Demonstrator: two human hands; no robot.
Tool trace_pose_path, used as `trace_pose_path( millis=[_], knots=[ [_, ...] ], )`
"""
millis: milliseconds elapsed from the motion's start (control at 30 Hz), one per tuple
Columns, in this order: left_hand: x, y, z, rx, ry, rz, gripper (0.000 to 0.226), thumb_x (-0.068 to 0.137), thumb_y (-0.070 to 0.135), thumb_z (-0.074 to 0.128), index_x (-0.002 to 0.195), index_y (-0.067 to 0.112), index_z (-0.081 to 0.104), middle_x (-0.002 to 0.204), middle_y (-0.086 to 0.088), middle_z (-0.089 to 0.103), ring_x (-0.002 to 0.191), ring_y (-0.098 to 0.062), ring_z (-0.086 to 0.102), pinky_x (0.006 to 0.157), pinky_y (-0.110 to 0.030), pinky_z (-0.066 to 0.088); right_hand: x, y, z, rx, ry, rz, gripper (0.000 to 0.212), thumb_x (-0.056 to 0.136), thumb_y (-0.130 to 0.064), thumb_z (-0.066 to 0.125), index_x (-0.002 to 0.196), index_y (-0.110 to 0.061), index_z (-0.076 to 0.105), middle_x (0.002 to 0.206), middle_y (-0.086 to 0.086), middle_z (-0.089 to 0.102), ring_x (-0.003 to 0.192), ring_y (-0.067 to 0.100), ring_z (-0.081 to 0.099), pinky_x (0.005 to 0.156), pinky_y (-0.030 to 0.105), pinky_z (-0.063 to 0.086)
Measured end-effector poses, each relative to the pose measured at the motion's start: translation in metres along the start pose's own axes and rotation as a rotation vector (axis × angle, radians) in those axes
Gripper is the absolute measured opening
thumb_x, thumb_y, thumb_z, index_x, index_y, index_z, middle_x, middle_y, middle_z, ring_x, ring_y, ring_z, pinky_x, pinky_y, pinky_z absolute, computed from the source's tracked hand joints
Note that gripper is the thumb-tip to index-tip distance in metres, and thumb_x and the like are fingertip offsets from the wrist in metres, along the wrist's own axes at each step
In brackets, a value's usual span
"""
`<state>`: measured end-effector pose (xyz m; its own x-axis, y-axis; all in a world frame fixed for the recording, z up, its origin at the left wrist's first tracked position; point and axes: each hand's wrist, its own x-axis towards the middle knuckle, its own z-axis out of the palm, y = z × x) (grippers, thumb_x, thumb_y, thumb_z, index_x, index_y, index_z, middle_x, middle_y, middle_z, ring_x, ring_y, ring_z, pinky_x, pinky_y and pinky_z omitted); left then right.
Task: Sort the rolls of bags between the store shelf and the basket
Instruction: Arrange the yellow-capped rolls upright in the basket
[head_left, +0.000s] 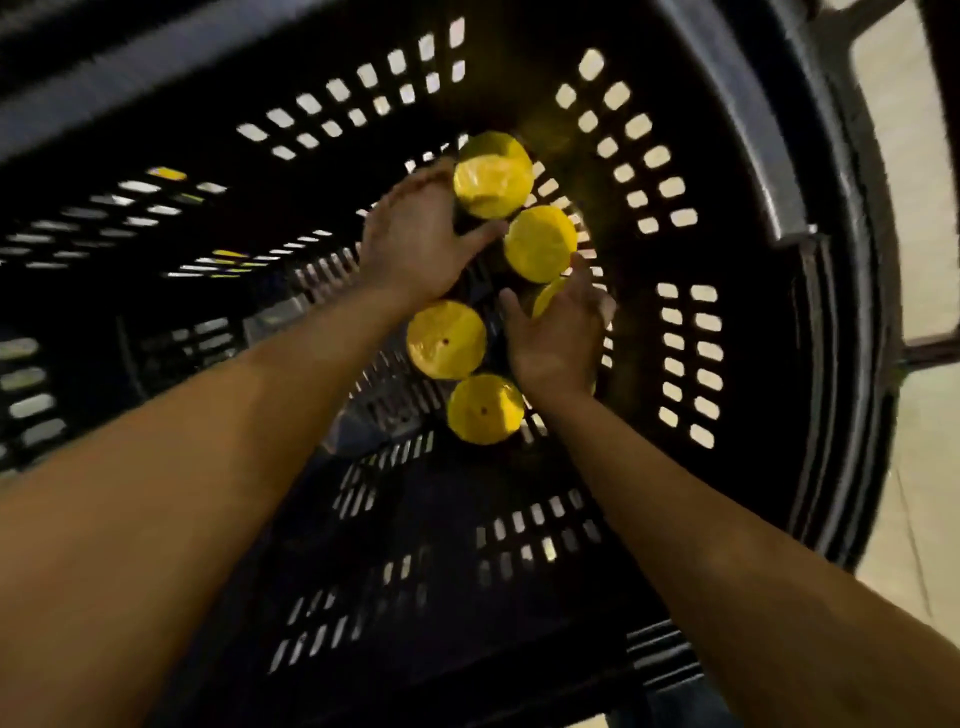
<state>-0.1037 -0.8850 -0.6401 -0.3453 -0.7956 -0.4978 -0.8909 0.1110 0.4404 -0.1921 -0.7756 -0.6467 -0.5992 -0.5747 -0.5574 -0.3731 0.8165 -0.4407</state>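
Rolls (492, 176) — in left hand (415, 244), right hand (558, 338)

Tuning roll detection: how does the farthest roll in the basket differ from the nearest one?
The farthest roll is gripped by the left hand; the nearest roll stands free. The farthest roll's end looks wrinkled and glossy; the nearest roll's is smooth with a dark centre dot. Both have yellow ends and stand upright in the black basket.

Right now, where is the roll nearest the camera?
Head view, near centre: that roll stands in the basket, just below-left of the right hand, with another roll close above-left.
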Motion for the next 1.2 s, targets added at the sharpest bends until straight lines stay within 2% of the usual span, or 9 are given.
trace_pose_path(
  millis=[167, 367, 500, 667, 733, 867, 933, 1067, 1200],
  knots=[
    [0.013, -0.004, 0.014, -0.006, 0.051, -0.058, 0.078, 0.079, 0.059, 0.063, 0.138, 0.014, 0.039, 0.129, -0.011, 0.056, 0.12, -0.032, 0.05, 0.095, -0.038, 0.039, 0.011, -0.004, 0.022, -0.026, 0.142, 0.078, 0.09, 0.082, -0.049, 0.063, 0.148, -0.006, 0.019, 0.138, 0.011, 0.049, 0.131, 0.023, 0.021, 0.111, 0.036, 0.024],
    [0.016, -0.017, 0.028, -0.112, 0.074, -0.062, 0.085, 0.077, 0.062, 0.061, 0.145, 0.02, 0.031, 0.132, -0.007, 0.056, 0.121, -0.03, 0.051, 0.099, -0.043, 0.042, 0.019, -0.014, 0.04, 0.13, 0.318, 0.223, 0.087, 0.069, -0.049, 0.076, 0.14, -0.014, 0.039, 0.137, 0.005, 0.043, 0.127, 0.028, 0.03, 0.11, 0.044, 0.024],
    [0.017, -0.019, 0.029, -0.14, 0.074, -0.085, 0.087, 0.073, 0.065, 0.063, 0.143, 0.023, 0.033, 0.14, -0.004, 0.047, 0.129, -0.027, 0.04, 0.105, -0.04, 0.036, 0.026, -0.012, 0.049, 0.176, 0.412, 0.248, 0.082, 0.065, -0.051, 0.078, 0.132, -0.014, 0.046, 0.132, 0.0, 0.05, 0.123, 0.021, 0.027, 0.106, 0.035, 0.015],
    [0.02, -0.02, 0.033, -0.187, 0.066, -0.051, 0.086, 0.072, 0.062, 0.066, 0.143, 0.027, 0.032, 0.142, 0.003, 0.045, 0.132, -0.023, 0.034, 0.104, -0.037, 0.034, 0.027, -0.008, 0.056, 0.233, 0.483, 0.225, 0.081, 0.065, -0.05, 0.079, 0.13, -0.014, 0.047, 0.127, 0.004, 0.051, 0.126, 0.021, 0.026, 0.106, 0.033, 0.014],
    [0.021, -0.02, 0.035, -0.201, 0.071, -0.048, 0.084, 0.075, 0.06, 0.066, 0.144, 0.026, 0.031, 0.142, 0.002, 0.044, 0.133, -0.023, 0.033, 0.102, -0.037, 0.036, 0.029, -0.007, 0.056, 0.245, 0.49, 0.225, 0.082, 0.064, -0.051, 0.079, 0.129, -0.013, 0.047, 0.125, 0.003, 0.053, 0.125, 0.021, 0.027, 0.104, 0.034, 0.016],
    [0.021, -0.02, 0.034, -0.24, 0.121, -0.028, 0.081, 0.075, 0.06, 0.066, 0.14, 0.021, 0.038, 0.133, -0.002, 0.054, 0.124, -0.023, 0.049, 0.097, -0.043, 0.045, 0.029, -0.009, 0.051, 0.262, 0.482, 0.202, 0.082, 0.065, -0.049, 0.079, 0.13, -0.011, 0.048, 0.126, 0.001, 0.053, 0.122, 0.02, 0.027, 0.101, 0.032, 0.015],
    [0.018, -0.019, 0.031, -0.222, 0.137, -0.026, 0.078, 0.076, 0.058, 0.066, 0.139, 0.02, 0.04, 0.131, -0.003, 0.055, 0.121, -0.023, 0.051, 0.096, -0.04, 0.046, 0.026, -0.011, 0.047, 0.253, 0.462, 0.202, 0.082, 0.065, -0.045, 0.08, 0.132, -0.011, 0.046, 0.128, 0.003, 0.05, 0.123, 0.024, 0.031, 0.101, 0.033, 0.017],
    [0.004, -0.01, 0.015, -0.187, 0.209, 0.011, 0.073, 0.076, 0.055, 0.068, 0.132, 0.013, 0.047, 0.125, -0.008, 0.058, 0.114, -0.022, 0.054, 0.09, -0.028, 0.041, 0.016, -0.017, 0.03, 0.328, 0.454, 0.126, 0.081, 0.065, -0.033, 0.084, 0.132, -0.009, 0.045, 0.129, 0.009, 0.05, 0.122, 0.027, 0.041, 0.102, 0.042, 0.039],
    [-0.021, 0.004, -0.009, -0.267, 0.273, 0.004, 0.068, 0.076, 0.046, 0.072, 0.13, 0.011, 0.049, 0.126, -0.006, 0.057, 0.115, -0.017, 0.052, 0.089, -0.014, 0.031, -0.006, -0.024, -0.009, 0.348, 0.336, -0.036, 0.078, 0.069, -0.025, 0.082, 0.134, -0.005, 0.042, 0.134, 0.009, 0.049, 0.126, 0.023, 0.042, 0.104, 0.024, 0.032]
  ],
)
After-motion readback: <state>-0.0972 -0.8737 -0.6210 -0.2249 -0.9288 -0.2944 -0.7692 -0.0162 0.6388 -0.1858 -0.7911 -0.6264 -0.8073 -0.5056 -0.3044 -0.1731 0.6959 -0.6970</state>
